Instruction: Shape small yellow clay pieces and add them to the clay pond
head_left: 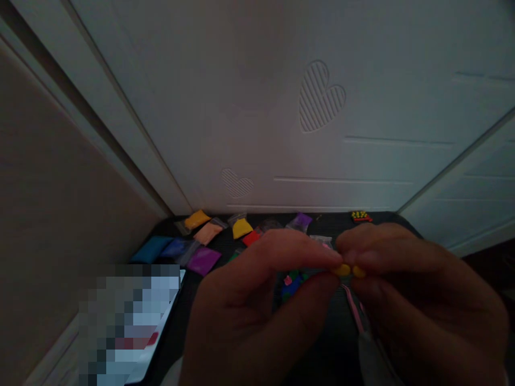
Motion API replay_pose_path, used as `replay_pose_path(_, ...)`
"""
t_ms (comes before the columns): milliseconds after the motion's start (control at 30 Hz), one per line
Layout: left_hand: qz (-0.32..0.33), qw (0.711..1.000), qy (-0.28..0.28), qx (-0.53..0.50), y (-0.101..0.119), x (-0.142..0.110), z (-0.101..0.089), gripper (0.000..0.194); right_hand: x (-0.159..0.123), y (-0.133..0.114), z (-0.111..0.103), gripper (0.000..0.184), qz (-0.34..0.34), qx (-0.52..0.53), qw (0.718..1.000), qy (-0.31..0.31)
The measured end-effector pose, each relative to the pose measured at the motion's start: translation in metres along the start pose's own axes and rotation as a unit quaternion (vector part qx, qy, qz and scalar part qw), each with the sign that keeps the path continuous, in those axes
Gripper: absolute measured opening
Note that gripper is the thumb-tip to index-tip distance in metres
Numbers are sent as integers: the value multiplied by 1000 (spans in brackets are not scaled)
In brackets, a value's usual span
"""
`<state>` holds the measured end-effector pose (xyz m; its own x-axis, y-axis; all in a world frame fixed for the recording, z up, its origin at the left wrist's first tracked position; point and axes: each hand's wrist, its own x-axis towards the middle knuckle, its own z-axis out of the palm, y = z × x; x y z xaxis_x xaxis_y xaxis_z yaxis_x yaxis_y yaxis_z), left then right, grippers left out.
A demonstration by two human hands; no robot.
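Note:
My left hand (261, 305) pinches a small lump of yellow clay (342, 269) between thumb and forefinger. Just beside it, the fingertips of my right hand (430, 305) are closed on a second small yellow clay piece (358, 272). The two pieces lie close together; whether they are joined is hard to see. Behind my left hand, partly hidden, is a blue and green clay model (292, 287) with a bit of pink on it. A thin pink tool (354, 308) shows below my right fingertips.
Bags of coloured clay, such as orange (197, 219), yellow (242, 229) and purple (204, 260), lie on the dark table. A red piece with yellow dots (361, 217) sits at the back edge. A blurred-out screen (140, 327) is at left. A white panel (257, 107) rises behind.

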<state>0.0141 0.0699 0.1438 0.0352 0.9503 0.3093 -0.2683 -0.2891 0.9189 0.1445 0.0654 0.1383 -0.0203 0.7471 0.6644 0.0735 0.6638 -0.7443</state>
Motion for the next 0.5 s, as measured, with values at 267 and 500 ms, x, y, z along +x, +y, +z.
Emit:
replay_pose_path(267, 17, 1000, -11, 4, -2, -2, -3, 14, -2, 1, 2, 22, 19, 13, 1000, -3)
replay_pose_path(500, -15, 1000, 6, -3, 0, 1, -1, 11, -1, 3, 3, 18, -3, -8, 1000, 3)
